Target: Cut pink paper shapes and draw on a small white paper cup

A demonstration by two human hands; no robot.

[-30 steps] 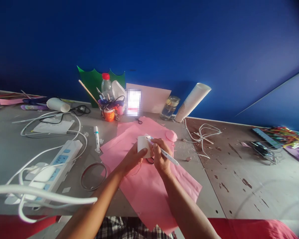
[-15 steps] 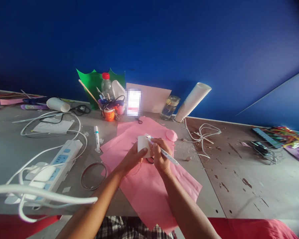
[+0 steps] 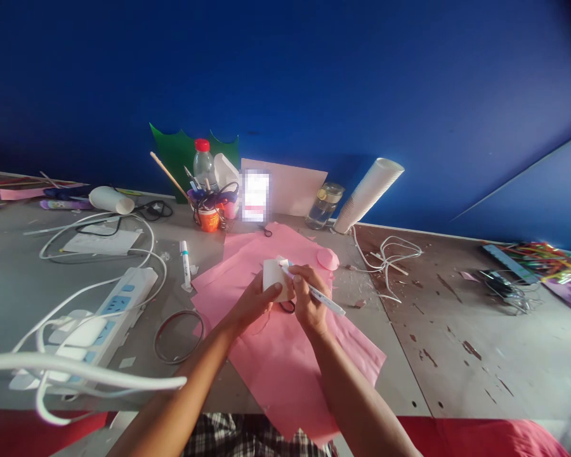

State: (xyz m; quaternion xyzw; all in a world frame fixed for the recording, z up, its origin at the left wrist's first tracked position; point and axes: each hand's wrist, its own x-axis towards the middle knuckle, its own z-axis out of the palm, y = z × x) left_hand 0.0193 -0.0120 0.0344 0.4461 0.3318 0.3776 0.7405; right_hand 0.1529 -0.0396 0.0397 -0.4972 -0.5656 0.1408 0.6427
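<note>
My left hand [image 3: 252,303] grips a small white paper cup [image 3: 274,277] from below, over a large pink paper sheet [image 3: 285,355] on the table. My right hand [image 3: 309,301] is closed around a white pen [image 3: 322,297], whose tip touches the cup's side. A small pink cut-out shape [image 3: 327,258] lies on the sheet just beyond my right hand. A dark loop, maybe a scissors handle [image 3: 287,307], shows between my hands.
A white power strip [image 3: 109,317] with looping white cables lies at left, next to a marker [image 3: 185,258] and a dark wire ring [image 3: 177,335]. At the back stand a water bottle [image 3: 203,165], a pen holder [image 3: 209,212], a glass jar [image 3: 324,205] and stacked cups [image 3: 368,193].
The pen has tilted slightly, its rear end dropping toward the right. Both hands stay in place on the cup.
</note>
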